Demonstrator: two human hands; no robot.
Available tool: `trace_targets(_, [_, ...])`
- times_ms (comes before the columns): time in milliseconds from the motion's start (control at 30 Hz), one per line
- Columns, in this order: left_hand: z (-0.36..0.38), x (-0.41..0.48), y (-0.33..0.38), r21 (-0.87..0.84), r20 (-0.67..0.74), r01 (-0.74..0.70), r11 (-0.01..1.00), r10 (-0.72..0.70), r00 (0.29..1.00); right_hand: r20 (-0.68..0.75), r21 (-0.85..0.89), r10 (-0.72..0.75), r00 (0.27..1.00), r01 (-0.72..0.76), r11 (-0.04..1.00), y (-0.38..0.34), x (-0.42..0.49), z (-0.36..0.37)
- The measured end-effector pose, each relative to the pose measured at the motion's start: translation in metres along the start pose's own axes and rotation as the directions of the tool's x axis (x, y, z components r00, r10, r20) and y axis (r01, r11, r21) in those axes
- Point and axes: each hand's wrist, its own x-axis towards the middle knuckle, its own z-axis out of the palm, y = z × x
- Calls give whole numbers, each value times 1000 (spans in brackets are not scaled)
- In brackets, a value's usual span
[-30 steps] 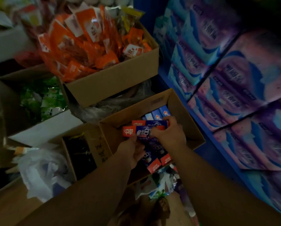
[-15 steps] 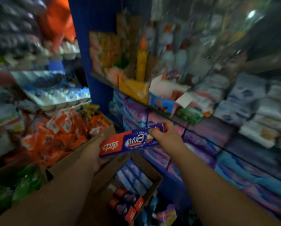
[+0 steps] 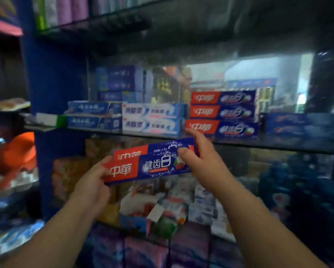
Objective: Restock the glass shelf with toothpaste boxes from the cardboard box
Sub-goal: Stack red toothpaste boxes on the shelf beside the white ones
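I hold two red-and-blue toothpaste boxes [image 3: 148,167] stacked together, level, just below the glass shelf [image 3: 278,145]. My left hand [image 3: 93,182] grips their red left end. My right hand [image 3: 199,157] grips the blue right end, its fingers reaching up near the shelf edge. On the shelf, three matching red-and-blue boxes [image 3: 222,113] lie stacked right of centre, directly above my right hand. The cardboard box is out of view.
White-and-blue toothpaste boxes [image 3: 152,118] and blue ones [image 3: 94,115] fill the shelf's left part, dark blue boxes [image 3: 298,123] the right. A blue upright post [image 3: 52,93] stands left. Packaged goods [image 3: 162,206] crowd the shelf below. An orange item [image 3: 15,151] lies at far left.
The view has risen from the cardboard box on the floor to the glass shelf. Both hands lifted the toothpaste boxes out of the box and up to just below the shelf.
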Motion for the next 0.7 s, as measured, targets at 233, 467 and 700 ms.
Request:
trace_targets(233, [151,1,32,75,360,-154,985,117,925,-202,-47,-52,978,43,998,-11,13,-133])
trace_targets(467, [199,54,-3,471,450,-192,861,-48,892,-67,-239,218,974,-228,944,28,31,-179])
trace_targets(700, [184,78,4,790,494,-349,504,-188,849,38,-430,347,937,-298,852,35,40,-184])
